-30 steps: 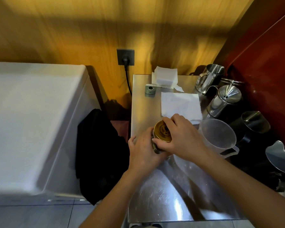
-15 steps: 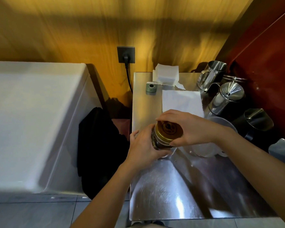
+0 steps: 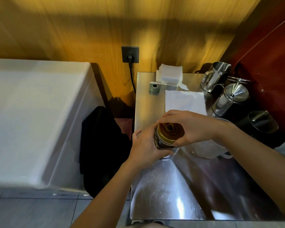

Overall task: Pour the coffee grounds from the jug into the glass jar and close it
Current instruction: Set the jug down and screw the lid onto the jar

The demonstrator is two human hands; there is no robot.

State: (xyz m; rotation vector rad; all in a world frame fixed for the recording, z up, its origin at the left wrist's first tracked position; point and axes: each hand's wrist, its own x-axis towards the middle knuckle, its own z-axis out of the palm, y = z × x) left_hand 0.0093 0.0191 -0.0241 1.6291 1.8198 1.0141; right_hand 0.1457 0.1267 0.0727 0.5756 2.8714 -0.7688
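A glass jar [image 3: 161,143] with dark contents stands on the steel table [image 3: 171,195], near its left edge. A gold lid [image 3: 169,131] with a dark emblem sits on top of the jar. My left hand [image 3: 146,146] wraps the jar's body from the left. My right hand [image 3: 189,127] grips the lid's rim from the right, fingers curled over its far side. A clear plastic jug [image 3: 207,149] stands just right of the jar, partly hidden behind my right forearm.
Steel pitchers [image 3: 215,76] and a lidded steel pot [image 3: 230,99] line the table's right side beside a black pitcher [image 3: 262,124]. White napkins [image 3: 185,101], a napkin stack [image 3: 170,74] and a small grey device [image 3: 154,87] lie at the back. A white chest [image 3: 31,112] stands left.
My right hand has turned on the lid, its wrist swinging right and the fingers moving round the rim. The view has shifted slightly. My left hand stays on the jar.
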